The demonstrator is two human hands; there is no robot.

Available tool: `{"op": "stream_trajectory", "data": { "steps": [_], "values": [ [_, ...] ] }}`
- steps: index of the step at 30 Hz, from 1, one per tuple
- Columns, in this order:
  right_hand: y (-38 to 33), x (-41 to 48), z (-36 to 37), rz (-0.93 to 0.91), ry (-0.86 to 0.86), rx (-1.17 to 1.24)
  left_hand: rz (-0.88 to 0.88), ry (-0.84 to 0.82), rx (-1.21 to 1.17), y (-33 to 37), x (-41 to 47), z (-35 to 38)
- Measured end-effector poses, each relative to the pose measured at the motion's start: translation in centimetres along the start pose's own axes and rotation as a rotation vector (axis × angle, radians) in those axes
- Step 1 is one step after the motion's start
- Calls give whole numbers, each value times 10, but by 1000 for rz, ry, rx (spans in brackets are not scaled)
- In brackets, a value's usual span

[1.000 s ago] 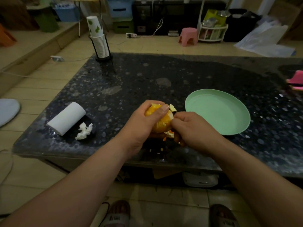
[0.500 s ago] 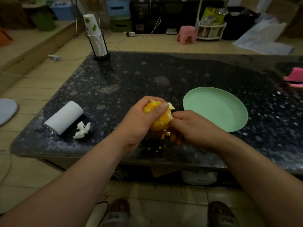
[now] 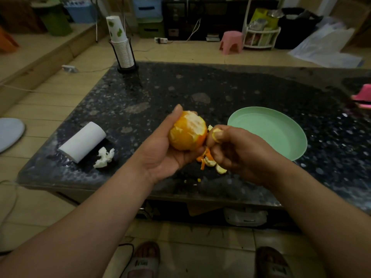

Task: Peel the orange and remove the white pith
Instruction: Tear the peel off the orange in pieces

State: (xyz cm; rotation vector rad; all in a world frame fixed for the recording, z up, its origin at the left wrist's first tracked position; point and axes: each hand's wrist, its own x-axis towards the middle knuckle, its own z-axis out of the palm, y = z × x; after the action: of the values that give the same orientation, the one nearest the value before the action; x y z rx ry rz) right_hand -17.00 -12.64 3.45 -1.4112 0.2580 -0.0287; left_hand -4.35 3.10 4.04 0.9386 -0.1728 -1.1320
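Midway through peeling — the left hand (image 3: 160,155) is cupping the half-bared orange (image 3: 188,127) at frame centre, the right hand (image 3: 236,153) pinching a peel scrap (image 3: 215,135) just beside it. Next, likely: dropping it, then lifting the remaining rind (image 3: 180,143).

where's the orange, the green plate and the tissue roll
orange (image 3: 187,130), head view, peeled upper side
green plate (image 3: 281,125), head view, bare middle
tissue roll (image 3: 83,141), head view, white side
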Motion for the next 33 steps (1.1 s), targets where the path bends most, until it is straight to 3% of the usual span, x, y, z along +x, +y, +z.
{"op": "stream_trajectory", "data": {
  "steps": [3,4,8,13,18,23,33],
  "values": [
    [3,8,-1,23,101,297,-30,-54,-166,0,3,-2],
    [7,12,-5,46,182,209,-18,-28,-149,-1,5,-3],
    [28,22,-18,140,398,-658,-5,147,-95,-5,12,-8],
    [32,28,-15,102,424,-840,5,229,-92,-7,15,-11],
    [24,23,-6,68,473,-768,2,279,-70,-10,18,-12],
    [13,16,12,77,276,-507,30,256,-12,-13,22,-13],
    [15,12,14,44,192,-608,66,251,86,-15,20,-9]
  ]
}}
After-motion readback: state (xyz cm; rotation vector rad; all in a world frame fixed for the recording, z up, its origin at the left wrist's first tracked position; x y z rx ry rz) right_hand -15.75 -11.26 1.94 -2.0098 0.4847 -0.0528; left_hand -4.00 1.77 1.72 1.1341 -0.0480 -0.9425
